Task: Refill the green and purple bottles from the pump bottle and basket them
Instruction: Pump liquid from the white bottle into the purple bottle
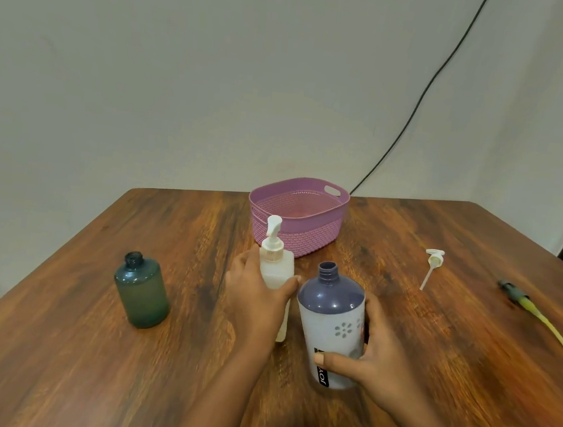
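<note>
A person's left hand [258,300] wraps the frosted white pump bottle [276,271] while the right hand [372,363] grips the smooth, open-necked purple bottle [330,321] just beside it, where the nozzle [274,224] should sit squarely over the threaded mouth before pumping; the rounded green bottle [141,294] stands uncapped to the left, the lattice-walled basket [310,185] behind.

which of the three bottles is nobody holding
The green bottle, standing alone at the left; the left hand grips the pump bottle and the right hand grips the purple bottle.
</note>
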Motion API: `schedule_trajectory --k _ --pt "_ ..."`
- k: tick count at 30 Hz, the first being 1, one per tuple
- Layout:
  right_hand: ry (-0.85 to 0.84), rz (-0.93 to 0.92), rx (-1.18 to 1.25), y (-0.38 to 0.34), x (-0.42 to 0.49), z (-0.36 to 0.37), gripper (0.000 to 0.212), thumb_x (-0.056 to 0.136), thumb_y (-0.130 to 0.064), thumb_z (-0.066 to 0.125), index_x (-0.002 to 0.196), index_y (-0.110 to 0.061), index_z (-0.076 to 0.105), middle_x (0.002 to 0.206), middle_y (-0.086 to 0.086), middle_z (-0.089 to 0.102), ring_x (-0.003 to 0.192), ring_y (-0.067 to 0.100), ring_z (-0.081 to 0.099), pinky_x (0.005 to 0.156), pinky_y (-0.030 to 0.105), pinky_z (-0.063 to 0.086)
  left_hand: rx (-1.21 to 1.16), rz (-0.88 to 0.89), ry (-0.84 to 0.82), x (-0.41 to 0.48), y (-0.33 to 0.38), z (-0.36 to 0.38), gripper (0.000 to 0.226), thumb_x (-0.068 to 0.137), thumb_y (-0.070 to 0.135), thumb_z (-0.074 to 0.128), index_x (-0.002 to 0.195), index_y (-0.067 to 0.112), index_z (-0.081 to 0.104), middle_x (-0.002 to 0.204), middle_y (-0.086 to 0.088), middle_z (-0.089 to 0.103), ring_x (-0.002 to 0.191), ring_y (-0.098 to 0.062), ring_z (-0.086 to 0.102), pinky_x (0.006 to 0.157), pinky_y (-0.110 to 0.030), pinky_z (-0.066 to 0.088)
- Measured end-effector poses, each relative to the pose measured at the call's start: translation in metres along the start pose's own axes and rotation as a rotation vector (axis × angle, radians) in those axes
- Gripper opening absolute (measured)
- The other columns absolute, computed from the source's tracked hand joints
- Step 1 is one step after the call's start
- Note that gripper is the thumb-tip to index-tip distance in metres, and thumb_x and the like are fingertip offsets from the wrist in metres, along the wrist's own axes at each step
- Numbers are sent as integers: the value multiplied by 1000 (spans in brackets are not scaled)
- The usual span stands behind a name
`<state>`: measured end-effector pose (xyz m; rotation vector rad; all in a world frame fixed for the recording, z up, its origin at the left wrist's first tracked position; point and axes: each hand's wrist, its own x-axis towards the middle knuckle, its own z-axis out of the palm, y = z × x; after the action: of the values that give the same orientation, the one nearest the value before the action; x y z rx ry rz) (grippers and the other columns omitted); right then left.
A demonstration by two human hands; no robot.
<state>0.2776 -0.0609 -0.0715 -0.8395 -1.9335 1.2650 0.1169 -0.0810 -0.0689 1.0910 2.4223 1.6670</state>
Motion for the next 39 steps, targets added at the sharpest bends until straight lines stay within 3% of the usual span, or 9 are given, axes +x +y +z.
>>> schedule_trajectory --k 10,12,15,18,22,25,28,32,39 --pt "0 5 -3 3 4 5 87 37 -48 79 113 -43 38 112 -22 54 99 -8 52 71 14 46 26 -33 87 -7 -4 0 75 71 36 78 134 11 44 134 -6 46 121 -23 39 93 -35 38" --pt "-9 0 1 3 4 5 84 43 -38 85 113 -42 39 112 -20 54 99 -7 53 71 14 45 32 -18 57 -3 -8 -2 76 70 39 78 133 13 44 135 -6 45 123 -22 38 96 -36 37" --pt "-24 -3 9 4 6 5 80 50 -24 87 113 -41 40 111 -19 55 98 -9 53 70 13 46 -111 44 -12 5 -14 -13 83 66 53 74 134 18 42 140 -2 43 126 -19 39 101 -41 40" --pt "-30 0 -3 4 8 5 82 49 -27 89 113 -42 39 111 -22 54 96 -14 51 70 12 45 -380 91 -83 14 -12 -30 76 72 68 55 134 26 41 137 7 45 120 -7 45 96 -31 44" --pt "-38 7 -8 0 11 11 86 39 -44 83 113 -44 38 110 -24 53 99 -11 52 69 12 46 -585 117 -178 32 -3 -39 41 90 53 35 120 29 49 120 9 56 101 6 58 78 -12 50" --pt "-55 -15 -24 -4 12 14 81 46 -35 82 113 -43 38 110 -26 52 96 -17 49 67 8 46 -607 179 -230 42 -1 -34 44 89 44 32 120 22 55 119 3 61 106 -8 59 87 -23 50" --pt "-70 -27 -25 -7 13 14 80 49 -30 84 113 -45 38 111 -25 53 97 -15 50 69 8 45 -612 205 -280 49 -2 -30 40 93 37 37 122 17 56 109 -2 66 99 -11 62 83 -25 50" --pt "-70 -38 -58 -9 16 15 87 41 -46 79 117 -47 36 111 -27 52 99 -14 49 73 13 44 -688 175 -323 50 -5 -25 26 100 16 38 113 19 60 89 -2 68 84 -12 61 78 -33 49" --pt "-77 -44 -84 -8 16 18 89 40 -47 78 118 -44 37 114 -22 54 102 -8 51 82 21 46 -763 137 -376 54 -6 -24 24 90 29 48 105 17 62 90 -4 66 83 -19 61 78 -40 49"
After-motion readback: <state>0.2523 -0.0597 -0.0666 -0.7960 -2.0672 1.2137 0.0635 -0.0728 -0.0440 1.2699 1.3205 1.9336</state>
